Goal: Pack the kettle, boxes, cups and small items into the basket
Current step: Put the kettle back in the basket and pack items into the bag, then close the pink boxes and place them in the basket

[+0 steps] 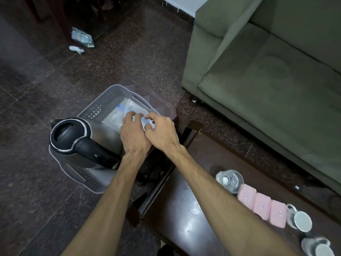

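While the steel kettle with its black lid and handle (77,137) stands upright in the grey perforated plastic basket (103,106), handle toward the camera, the left hand (133,134) and right hand (160,133) meet over the far end, fingers curled on a small pale item, too blurred to name; clear plastic bags (121,111) lie beneath; rightward, on the dark table (182,209), three pink packets (262,206) run diagonally beside two white cups (299,219), one cut off.

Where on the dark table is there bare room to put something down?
The dark table is bare between the right forearm and the water bottle. The far edge is crowded: bottle, three pink packets and two white cups.
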`<state>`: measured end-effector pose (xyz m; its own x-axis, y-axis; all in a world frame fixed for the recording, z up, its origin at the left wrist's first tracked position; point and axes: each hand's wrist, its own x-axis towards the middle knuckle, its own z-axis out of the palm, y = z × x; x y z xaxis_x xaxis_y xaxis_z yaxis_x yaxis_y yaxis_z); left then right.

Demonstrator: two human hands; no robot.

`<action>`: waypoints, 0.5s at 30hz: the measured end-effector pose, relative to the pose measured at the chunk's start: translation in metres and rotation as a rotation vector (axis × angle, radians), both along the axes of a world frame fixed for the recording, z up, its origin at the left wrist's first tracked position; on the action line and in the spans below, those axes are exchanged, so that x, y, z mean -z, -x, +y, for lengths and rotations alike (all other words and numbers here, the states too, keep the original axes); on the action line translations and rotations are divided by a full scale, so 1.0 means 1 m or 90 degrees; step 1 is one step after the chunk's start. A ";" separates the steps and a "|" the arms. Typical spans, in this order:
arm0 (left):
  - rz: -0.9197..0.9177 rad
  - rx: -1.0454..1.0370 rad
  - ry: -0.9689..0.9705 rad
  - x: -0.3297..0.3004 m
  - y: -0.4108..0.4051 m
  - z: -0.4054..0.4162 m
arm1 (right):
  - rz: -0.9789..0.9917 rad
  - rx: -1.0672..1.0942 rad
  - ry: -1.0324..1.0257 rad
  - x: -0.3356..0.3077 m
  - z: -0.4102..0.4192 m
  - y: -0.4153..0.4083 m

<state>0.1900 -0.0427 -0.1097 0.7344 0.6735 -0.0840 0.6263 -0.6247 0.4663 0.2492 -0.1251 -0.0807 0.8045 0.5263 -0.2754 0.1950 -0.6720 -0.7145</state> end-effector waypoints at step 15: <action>-0.080 0.240 0.195 -0.047 0.051 -0.255 | 0.017 0.439 -0.106 -0.020 -0.282 0.084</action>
<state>0.1393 -0.2979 -0.0631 0.9389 0.3181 -0.1316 0.3109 -0.6195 0.7208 0.1656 -0.4070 -0.0611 0.9635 -0.0634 -0.2600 -0.2545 -0.5174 -0.8170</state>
